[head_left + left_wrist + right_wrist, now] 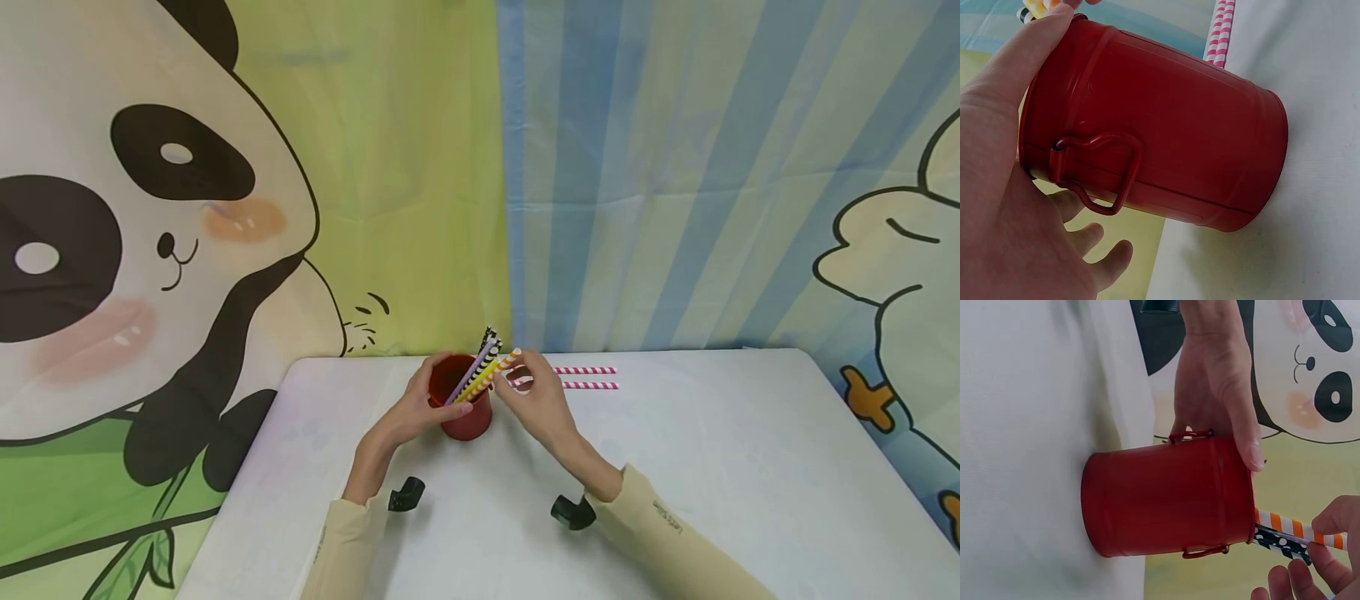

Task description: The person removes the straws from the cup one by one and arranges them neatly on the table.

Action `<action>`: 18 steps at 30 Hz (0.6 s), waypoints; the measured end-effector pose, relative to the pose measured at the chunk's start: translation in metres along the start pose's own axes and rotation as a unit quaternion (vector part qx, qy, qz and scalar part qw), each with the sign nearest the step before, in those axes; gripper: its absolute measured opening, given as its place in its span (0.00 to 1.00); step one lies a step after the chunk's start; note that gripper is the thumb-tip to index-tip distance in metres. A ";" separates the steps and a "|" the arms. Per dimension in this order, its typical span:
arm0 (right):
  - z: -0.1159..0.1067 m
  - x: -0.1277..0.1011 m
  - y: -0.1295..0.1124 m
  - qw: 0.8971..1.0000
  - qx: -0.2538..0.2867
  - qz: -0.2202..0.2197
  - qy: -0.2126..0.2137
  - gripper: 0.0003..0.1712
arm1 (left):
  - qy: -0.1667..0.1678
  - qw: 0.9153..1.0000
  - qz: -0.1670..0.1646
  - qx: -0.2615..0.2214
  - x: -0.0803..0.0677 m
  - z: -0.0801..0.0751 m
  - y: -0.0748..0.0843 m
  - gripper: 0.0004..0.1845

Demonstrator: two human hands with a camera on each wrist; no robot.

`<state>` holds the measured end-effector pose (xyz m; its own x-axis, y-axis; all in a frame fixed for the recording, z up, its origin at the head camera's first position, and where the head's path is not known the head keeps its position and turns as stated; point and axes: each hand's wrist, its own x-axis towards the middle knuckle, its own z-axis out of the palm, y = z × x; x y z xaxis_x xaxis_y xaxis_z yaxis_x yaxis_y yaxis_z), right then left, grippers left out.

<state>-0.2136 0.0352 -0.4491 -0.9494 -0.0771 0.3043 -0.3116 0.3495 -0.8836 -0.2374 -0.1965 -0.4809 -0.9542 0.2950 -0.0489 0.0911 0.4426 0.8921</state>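
Note:
A red tin cup (465, 421) stands on the white table (750, 467), with several paper straws leaning out of its mouth. My left hand (435, 398) grips the cup from the left, thumb on the rim (1041, 37) and fingers round the side with the wire handle (1104, 172). My right hand (517, 377) pinches the orange-and-white striped straw (1291, 528), whose lower end is inside the cup (1166, 500). A black dotted straw (1279, 542) lies just under it. Purple and yellow straws (480, 375) also sit in the cup.
Two pink-and-white striped straws (588, 377) lie side by side on the table right of the cup, near the back edge. A cartoon curtain (375, 167) hangs right behind the table. Black wrist cameras (406, 493) sit on both forearms.

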 end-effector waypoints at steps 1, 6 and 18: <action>-0.001 0.000 -0.001 1.000 0.003 0.001 0.001 0.12 | 0.000 1.000 0.002 0.000 0.000 0.000 0.000 0.51; -0.007 0.001 -0.001 1.000 0.022 0.007 0.005 0.12 | -0.002 1.000 0.006 -0.003 0.000 0.000 -0.001 0.50; -0.022 0.002 -0.009 0.998 0.049 0.021 0.015 0.12 | -0.003 1.000 0.008 -0.006 0.002 0.000 -0.001 0.51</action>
<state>-0.2117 0.0524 -0.4331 -0.9604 -0.0351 0.2762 -0.2758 0.2577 -0.9260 -0.2389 -0.1964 -0.4817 -0.9510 0.3067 -0.0380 0.1019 0.4272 0.8984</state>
